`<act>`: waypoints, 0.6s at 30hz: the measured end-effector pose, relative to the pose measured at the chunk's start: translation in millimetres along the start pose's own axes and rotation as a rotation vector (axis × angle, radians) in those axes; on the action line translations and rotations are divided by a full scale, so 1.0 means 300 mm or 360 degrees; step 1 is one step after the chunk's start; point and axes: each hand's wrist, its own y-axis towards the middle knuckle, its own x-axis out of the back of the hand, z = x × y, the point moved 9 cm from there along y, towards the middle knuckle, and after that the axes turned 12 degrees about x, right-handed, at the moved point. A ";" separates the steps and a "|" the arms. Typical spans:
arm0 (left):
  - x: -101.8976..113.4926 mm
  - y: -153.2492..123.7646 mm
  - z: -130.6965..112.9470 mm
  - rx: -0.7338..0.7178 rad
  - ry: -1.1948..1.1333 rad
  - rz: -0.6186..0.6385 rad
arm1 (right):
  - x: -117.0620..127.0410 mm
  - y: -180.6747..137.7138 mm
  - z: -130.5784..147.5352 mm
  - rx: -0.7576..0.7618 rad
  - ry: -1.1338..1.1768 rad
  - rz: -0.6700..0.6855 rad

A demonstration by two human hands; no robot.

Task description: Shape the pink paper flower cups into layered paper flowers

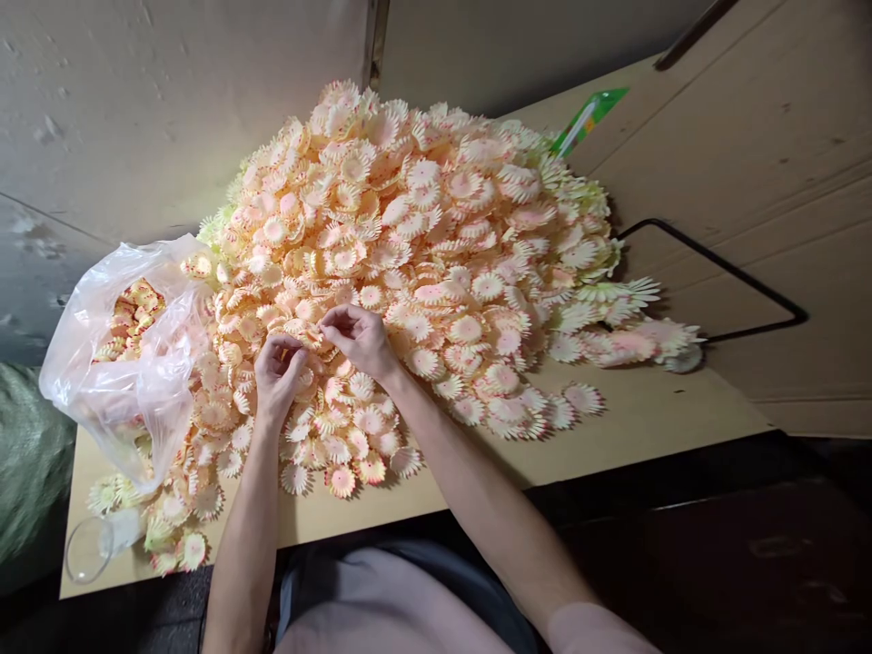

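Observation:
A large heap of artificial flower petal layers (409, 227), pale yellow and pink with fringed edges and some red tips, covers much of the table. My left hand (278, 371) is over the front left of the heap, its thumb and fingers curled into a pinch. Close beside it on the right, my right hand (359, 341) also pinches, fingertips pointing toward the left hand. Whatever lies between the fingertips is too small to tell apart from the petals behind. The two hands are a short gap apart.
A translucent plastic bag (167, 381) with more petal pieces stands at the left. A clear cup (92, 549) lies near the table's front left corner. At the right are a bent black metal rod (732, 272) and cardboard (804, 209); a green packet (592, 120) stands behind the heap.

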 end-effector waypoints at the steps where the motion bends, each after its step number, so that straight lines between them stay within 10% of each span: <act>1: 0.003 0.000 -0.001 -0.0010 0.0023 -0.0006 | 0.002 0.001 0.000 0.0006 -0.0002 -0.0010; 18: 0.005 0.006 0.021 0.0117 0.0003 -0.0066 | -0.008 -0.006 0.000 -0.0082 0.0047 -0.0002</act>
